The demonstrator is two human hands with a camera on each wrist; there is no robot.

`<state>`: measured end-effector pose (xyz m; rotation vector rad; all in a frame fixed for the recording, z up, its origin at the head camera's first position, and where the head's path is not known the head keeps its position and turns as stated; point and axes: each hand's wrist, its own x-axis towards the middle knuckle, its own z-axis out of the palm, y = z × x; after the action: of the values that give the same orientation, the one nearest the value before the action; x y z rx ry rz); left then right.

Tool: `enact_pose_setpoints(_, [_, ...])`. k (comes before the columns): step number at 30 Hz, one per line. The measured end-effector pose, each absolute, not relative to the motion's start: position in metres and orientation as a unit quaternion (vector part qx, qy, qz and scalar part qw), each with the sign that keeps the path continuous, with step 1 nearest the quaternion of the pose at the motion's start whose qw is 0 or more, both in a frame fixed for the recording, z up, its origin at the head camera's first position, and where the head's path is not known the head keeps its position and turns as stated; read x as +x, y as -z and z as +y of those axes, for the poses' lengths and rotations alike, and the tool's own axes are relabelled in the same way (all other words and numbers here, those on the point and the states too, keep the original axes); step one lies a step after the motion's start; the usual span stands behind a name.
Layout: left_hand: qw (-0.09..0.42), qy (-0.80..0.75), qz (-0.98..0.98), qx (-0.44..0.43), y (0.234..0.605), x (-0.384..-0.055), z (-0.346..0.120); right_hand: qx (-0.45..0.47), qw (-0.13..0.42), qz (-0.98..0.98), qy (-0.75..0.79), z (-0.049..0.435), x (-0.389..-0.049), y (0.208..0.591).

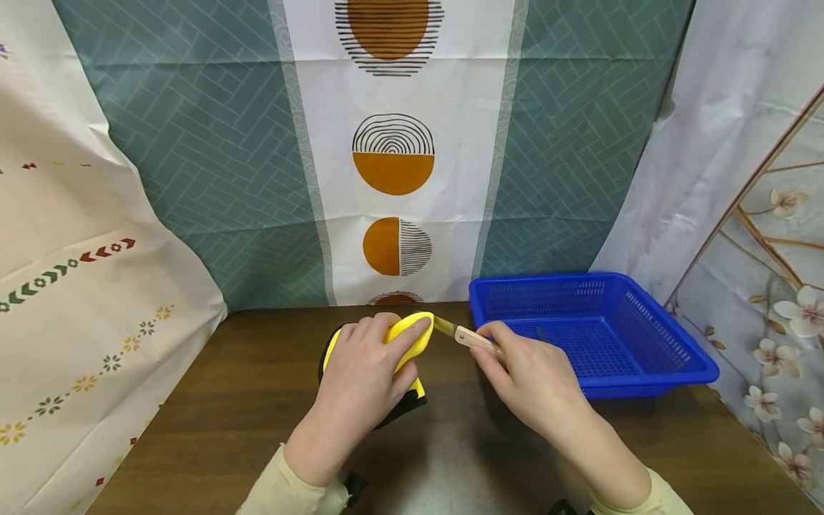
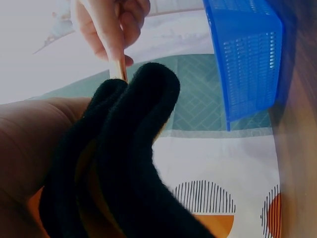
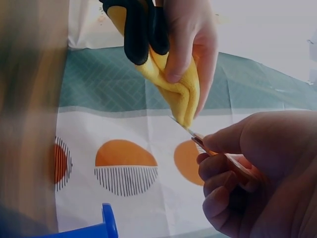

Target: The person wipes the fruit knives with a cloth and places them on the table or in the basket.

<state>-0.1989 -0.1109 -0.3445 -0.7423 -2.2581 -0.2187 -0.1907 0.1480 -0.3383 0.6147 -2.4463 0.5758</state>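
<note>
In the head view, my left hand point(image 1: 360, 375) grips a folded yellow cloth point(image 1: 420, 346) with black edging, above the table. Between the thumb and fingers of my right hand point(image 1: 541, 375) is a small knife point(image 1: 475, 340) with a pale wooden handle. Its blade points left and meets the folded end of the cloth. From the right wrist view, the blade tip lies at the lower end of the yellow fold point(image 3: 185, 99), partly covered by it. Thick black edging point(image 2: 133, 144) fills much of the left wrist view.
A blue plastic basket point(image 1: 644, 381) stands at the back right of the brown wooden table point(image 1: 257, 415), close to my right hand. A small dark item point(image 1: 541, 334) lies inside it. Patterned fabric point(image 1: 219, 143) hangs behind the table and at both sides.
</note>
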Motion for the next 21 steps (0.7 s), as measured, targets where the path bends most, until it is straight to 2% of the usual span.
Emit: enact_pose_setpoints(21, [0.353, 0.090, -0.893, -0.263, 0.344, -0.206, -0.124, 0.229, 0.283, -0.907, -0.212, 0.151, -0.190, 0.338])
